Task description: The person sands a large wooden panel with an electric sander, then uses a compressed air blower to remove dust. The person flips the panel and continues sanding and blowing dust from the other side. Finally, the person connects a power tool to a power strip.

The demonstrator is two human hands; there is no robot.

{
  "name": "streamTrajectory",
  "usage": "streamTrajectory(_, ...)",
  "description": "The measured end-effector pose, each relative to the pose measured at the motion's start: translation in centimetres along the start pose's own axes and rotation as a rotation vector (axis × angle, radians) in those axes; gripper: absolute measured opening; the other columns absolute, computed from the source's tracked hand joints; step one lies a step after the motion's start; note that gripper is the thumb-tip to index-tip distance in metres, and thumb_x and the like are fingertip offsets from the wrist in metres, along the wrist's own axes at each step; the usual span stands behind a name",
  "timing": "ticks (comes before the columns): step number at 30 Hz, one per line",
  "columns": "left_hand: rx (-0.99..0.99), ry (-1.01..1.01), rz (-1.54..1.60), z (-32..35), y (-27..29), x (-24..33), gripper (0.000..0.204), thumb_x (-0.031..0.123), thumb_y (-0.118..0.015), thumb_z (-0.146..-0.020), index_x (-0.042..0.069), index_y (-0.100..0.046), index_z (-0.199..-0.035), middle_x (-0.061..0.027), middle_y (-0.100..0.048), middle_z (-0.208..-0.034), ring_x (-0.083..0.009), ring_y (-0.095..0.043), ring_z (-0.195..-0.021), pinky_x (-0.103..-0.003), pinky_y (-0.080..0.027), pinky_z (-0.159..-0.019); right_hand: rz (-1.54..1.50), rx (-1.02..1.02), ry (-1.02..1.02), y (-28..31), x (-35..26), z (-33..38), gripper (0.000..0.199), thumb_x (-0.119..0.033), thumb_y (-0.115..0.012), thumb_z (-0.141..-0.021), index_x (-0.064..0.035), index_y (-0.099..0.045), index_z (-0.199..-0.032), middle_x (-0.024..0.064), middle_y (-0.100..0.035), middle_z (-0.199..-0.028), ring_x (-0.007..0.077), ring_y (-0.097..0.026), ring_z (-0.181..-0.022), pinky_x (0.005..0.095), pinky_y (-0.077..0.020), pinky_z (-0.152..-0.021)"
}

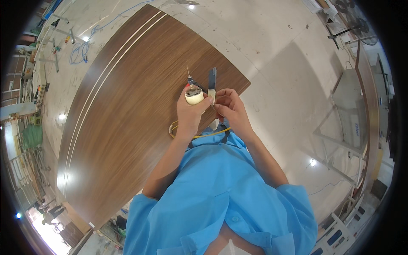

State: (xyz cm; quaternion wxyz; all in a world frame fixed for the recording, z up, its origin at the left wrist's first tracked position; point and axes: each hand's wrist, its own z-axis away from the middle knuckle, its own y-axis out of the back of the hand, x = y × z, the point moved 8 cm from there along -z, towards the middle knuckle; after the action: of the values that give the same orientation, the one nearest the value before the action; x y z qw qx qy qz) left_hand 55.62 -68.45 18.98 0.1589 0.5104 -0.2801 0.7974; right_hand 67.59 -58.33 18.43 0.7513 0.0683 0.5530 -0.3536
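Observation:
My left hand (pixel 190 111) is wrapped round a short cream cylinder (pixel 194 99) with a dark, uneven top. Just beyond the cylinder a dark, chuck-like piece (pixel 191 80) with a thin pointed bit sticks up; whether the two are joined is hidden. A flat dark strip (pixel 212 78) with a cream lower end stands upright between my hands, and my left thumb reaches to it. My right hand (pixel 229 107) is closed beside that cream end, fingertips pinched together; what they hold is too small to name. Both hands are over the edge of a brown wood-grain panel (pixel 127 106).
A yellow cable (pixel 212 134) loops between my forearms and waist. On the pale floor at far left lies a coiled blue hose (pixel 78 54). To the right stand a metal frame (pixel 335 148) and another wooden panel (pixel 369 127); a fan (pixel 359 29) is at upper right.

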Motion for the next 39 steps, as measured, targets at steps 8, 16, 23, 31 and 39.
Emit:
streamTrajectory(8, 0.084, 0.016, 0.084, 0.0, 1.0, -1.6, 0.033, 0.002, -0.082, -0.083, 0.004, -0.063, -0.109, -0.003, -0.07, -0.096, -0.0098, -0.066, -0.083, -0.026, -0.053, -0.073, -0.367, 0.007, -0.071, 0.5, 1.4, -1.8, 0.032, -0.01, -0.069, -0.1, -0.0021, -0.058, -0.129, 0.0053, -0.07, -0.102, 0.0127, -0.066, -0.086, 0.028, -0.0537, -0.076)
streamTrajectory(16, 0.119, 0.093, 0.154, -0.7, 1.6, -3.4, 0.027, 0.003, -0.078, -0.084, 0.002, -0.065, -0.107, -0.0058, -0.072, -0.097, -0.0144, -0.068, -0.084, -0.031, -0.054, -0.072, -0.33, -0.011, 0.016, 2.0, -0.3, -1.4, 0.023, -0.012, -0.069, -0.102, -0.0045, -0.062, -0.123, 0.0038, -0.072, -0.102, 0.0135, -0.068, -0.091, 0.0288, -0.054, -0.081)
streamTrajectory(23, 0.08, 0.208, 0.254, -0.7, 0.5, -4.6, 0.015, 0.003, -0.072, -0.089, 0.003, -0.067, -0.103, -0.0054, -0.071, -0.098, -0.0175, -0.069, -0.086, -0.033, -0.056, -0.074, 0.071, -0.087, 0.184, -0.4, -1.1, -0.7, 0.018, -0.004, -0.067, -0.101, -0.0026, -0.067, -0.119, 0.0044, -0.067, -0.105, 0.0133, -0.066, -0.1, 0.0284, -0.0534, -0.087)
streamTrajectory(31, 0.107, 0.453, 0.602, 0.8, -1.0, -4.9, 0.013, 0.019, -0.069, -0.1, 0.006, -0.067, -0.103, -0.0078, -0.071, -0.098, -0.0199, -0.07, -0.095, -0.04, -0.06, -0.082, 0.276, 0.061, 0.36, 0.1, -1.9, 0.7, 0.017, 0.003, -0.066, -0.097, -0.0002, -0.071, -0.113, 0.0051, -0.06, -0.109, 0.0137, -0.065, -0.097, 0.0271, -0.0532, -0.087)
streamTrajectory(39, -0.149, 0.279, 0.458, 0.2, -2.0, -3.9, 0.022, 0.019, -0.076, -0.097, 0.007, -0.064, -0.111, -0.0069, -0.07, -0.099, -0.0204, -0.07, -0.097, -0.038, -0.059, -0.083, 0.227, 0.172, 0.257, 2.5, -0.9, -0.7, 0.028, 0.005, -0.067, -0.093, -0.0016, -0.062, -0.119, 0.0022, -0.057, -0.109, 0.0074, -0.058, -0.091, 0.023, -0.0495, -0.079)
